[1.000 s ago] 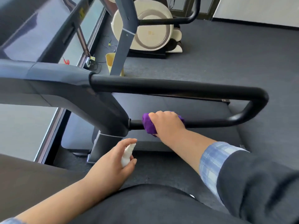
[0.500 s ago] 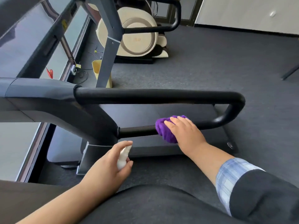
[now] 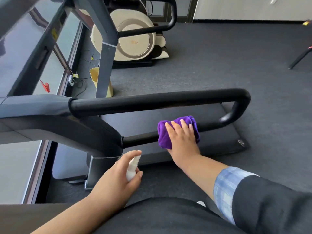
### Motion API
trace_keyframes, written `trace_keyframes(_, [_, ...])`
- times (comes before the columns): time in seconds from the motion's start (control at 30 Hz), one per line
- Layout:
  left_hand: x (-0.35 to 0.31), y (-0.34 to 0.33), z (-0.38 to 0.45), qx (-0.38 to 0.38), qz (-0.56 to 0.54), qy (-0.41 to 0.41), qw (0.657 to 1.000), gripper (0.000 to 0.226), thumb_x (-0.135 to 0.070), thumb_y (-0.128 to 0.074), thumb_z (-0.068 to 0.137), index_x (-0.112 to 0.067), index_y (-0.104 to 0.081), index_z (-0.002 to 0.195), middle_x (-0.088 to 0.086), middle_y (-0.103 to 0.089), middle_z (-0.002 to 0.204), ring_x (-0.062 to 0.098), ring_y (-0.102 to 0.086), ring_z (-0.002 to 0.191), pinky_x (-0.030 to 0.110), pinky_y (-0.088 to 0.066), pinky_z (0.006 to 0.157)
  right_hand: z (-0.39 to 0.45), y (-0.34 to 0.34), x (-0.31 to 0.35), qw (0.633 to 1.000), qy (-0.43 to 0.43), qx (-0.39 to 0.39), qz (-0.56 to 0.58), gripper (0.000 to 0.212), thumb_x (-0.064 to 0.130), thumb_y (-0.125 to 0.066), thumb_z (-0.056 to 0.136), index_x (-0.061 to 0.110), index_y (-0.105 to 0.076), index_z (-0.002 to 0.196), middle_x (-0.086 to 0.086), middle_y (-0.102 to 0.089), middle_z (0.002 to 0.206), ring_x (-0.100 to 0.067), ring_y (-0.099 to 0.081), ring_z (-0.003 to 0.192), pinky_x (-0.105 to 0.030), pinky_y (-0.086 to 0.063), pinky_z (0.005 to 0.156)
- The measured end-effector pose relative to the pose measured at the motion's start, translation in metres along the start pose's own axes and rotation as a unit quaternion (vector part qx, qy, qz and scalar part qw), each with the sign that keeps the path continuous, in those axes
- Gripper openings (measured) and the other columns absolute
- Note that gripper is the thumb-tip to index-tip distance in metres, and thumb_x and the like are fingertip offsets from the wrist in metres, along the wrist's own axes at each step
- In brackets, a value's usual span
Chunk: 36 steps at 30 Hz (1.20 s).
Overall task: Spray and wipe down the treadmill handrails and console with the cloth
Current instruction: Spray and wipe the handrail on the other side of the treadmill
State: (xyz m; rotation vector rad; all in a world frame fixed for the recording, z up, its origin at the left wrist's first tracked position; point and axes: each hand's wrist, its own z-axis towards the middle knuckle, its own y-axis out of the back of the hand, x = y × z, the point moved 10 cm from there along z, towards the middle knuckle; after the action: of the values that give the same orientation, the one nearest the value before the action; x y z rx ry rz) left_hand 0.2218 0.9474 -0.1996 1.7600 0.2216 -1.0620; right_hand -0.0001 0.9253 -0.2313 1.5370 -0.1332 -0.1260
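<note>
Head: right hand (image 3: 183,141) presses cloth (image 3: 179,130).

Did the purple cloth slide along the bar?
Yes. The purple cloth under the right hand slid along the lower handrail bar, away from the grey upright toward the curved end.

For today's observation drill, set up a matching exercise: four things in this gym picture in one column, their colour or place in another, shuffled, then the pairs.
Things
1. cloth
2. spray bottle
3. lower handrail bar
4. bin

Descriptions
A. yellow, on the floor behind the post
B. purple, under the right hand
C. white, held in the left hand
D. black, being wiped

Pairs: 1-B, 2-C, 3-D, 4-A
</note>
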Motion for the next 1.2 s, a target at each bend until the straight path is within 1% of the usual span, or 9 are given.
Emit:
trace_keyframes(0.17, [-0.006, -0.012, -0.003, 0.009, 0.000, 0.010, 1.000, 0.062, -0.030, -0.066, 0.088, -0.071, -0.027, 0.116, -0.028, -0.060, 0.096, 0.000, -0.060, 0.084, 0.013, -0.042, 0.066, -0.003, -0.013, 0.097, 0.982, 0.181, 0.055, 0.013, 0.079, 0.025, -0.057, 0.096, 0.025, -0.009, 0.159, -0.008, -0.012, 0.166, -0.039, 0.000, 0.152, -0.054, 0.008, 0.121])
trace_keyframes(0.33, [-0.027, -0.029, 0.005, 0.000, 0.007, 0.006, 1.000, 0.065, -0.033, -0.068, 0.086, -0.073, -0.028, 0.118, -0.037, -0.058, 0.104, -0.008, -0.057, 0.097, 0.016, -0.045, 0.078, -0.020, -0.008, 0.075, 0.961, 0.265, 0.058, -0.043, 0.066, 0.017, -0.048, 0.102, 0.025, -0.017, 0.159, -0.007, -0.009, 0.167, -0.036, -0.001, 0.152, -0.052, -0.003, 0.123])
trace_keyframes(0.47, [-0.050, -0.051, 0.016, -0.019, 0.000, 0.016, 1.000, 0.055, -0.040, -0.065, 0.083, -0.067, -0.035, 0.122, -0.044, -0.053, 0.112, -0.011, -0.058, 0.096, 0.024, -0.048, 0.075, -0.052, -0.007, 0.024, 0.966, 0.233, 0.064, 0.095, 0.071, 0.006, -0.062, 0.090, 0.024, -0.034, 0.153, -0.006, -0.032, 0.160, -0.033, -0.019, 0.149, -0.050, -0.018, 0.122])
trace_keyframes(0.57, [-0.074, -0.068, 0.026, -0.051, -0.013, 0.033, 0.998, 0.051, -0.049, -0.060, 0.079, -0.068, -0.036, 0.120, -0.045, -0.054, 0.103, -0.007, -0.061, 0.081, 0.024, -0.049, 0.063, -0.073, -0.009, -0.027, 0.951, 0.125, 0.087, 0.268, 0.066, 0.019, -0.070, 0.082, 0.036, -0.046, 0.140, 0.006, -0.052, 0.141, -0.018, -0.044, 0.133, -0.038, -0.038, 0.113])
trace_keyframes(0.77, [-0.133, -0.124, 0.038, -0.077, -0.035, 0.053, 0.995, 0.050, -0.051, -0.057, 0.079, -0.068, -0.035, 0.121, -0.034, -0.061, 0.092, 0.001, -0.060, 0.057, 0.021, -0.046, 0.048, -0.108, -0.025, -0.171, 0.779, -0.198, 0.090, 0.588, 0.049, 0.028, -0.079, 0.080, 0.043, -0.056, 0.120, 0.014, -0.070, 0.113, -0.005, -0.065, 0.107, -0.034, -0.050, 0.101])
trace_keyframes(0.93, [-0.164, -0.162, 0.041, -0.128, -0.045, 0.080, 0.988, 0.052, -0.045, -0.062, 0.082, -0.064, -0.037, 0.124, -0.029, -0.064, 0.091, 0.005, -0.062, 0.058, 0.018, -0.048, 0.047, -0.105, -0.024, -0.264, 0.623, -0.347, 0.016, 0.701, 0.041, 0.031, -0.074, 0.087, 0.033, -0.054, 0.122, 0.000, -0.070, 0.101, -0.023, -0.071, 0.087, -0.041, -0.061, 0.070])
trace_keyframes(1.03, [-0.181, -0.168, 0.041, -0.163, -0.041, 0.090, 0.982, 0.053, -0.041, -0.064, 0.083, -0.063, -0.038, 0.123, -0.029, -0.063, 0.092, 0.004, -0.063, 0.064, 0.009, -0.046, 0.054, -0.075, -0.013, -0.290, 0.519, -0.364, -0.027, 0.773, 0.038, 0.022, -0.071, 0.090, 0.027, -0.053, 0.123, -0.004, -0.069, 0.105, -0.027, -0.070, 0.092, -0.046, -0.059, 0.079])
trace_keyframes(1.1, [-0.189, -0.169, 0.038, -0.176, -0.038, 0.094, 0.979, 0.052, -0.043, -0.063, 0.082, -0.063, -0.038, 0.123, -0.027, -0.064, 0.091, 0.005, -0.063, 0.063, 0.009, -0.046, 0.053, -0.053, 0.000, -0.282, 0.484, -0.321, -0.015, 0.814, 0.037, 0.014, -0.067, 0.090, 0.026, -0.055, 0.123, -0.003, -0.073, 0.096, -0.023, -0.073, 0.084, -0.036, -0.057, 0.066])
trace_keyframes(1.2, [-0.194, -0.168, 0.034, -0.180, -0.036, 0.101, 0.978, 0.053, -0.044, -0.061, 0.082, -0.063, -0.038, 0.125, -0.023, -0.066, 0.088, 0.008, -0.061, 0.055, 0.016, -0.048, 0.046, -0.040, 0.004, -0.263, 0.506, -0.294, 0.025, 0.811, 0.031, 0.012, -0.067, 0.086, 0.033, -0.056, 0.106, 0.007, -0.073, 0.073, -0.010, -0.071, 0.057, -0.027, -0.052, 0.044])
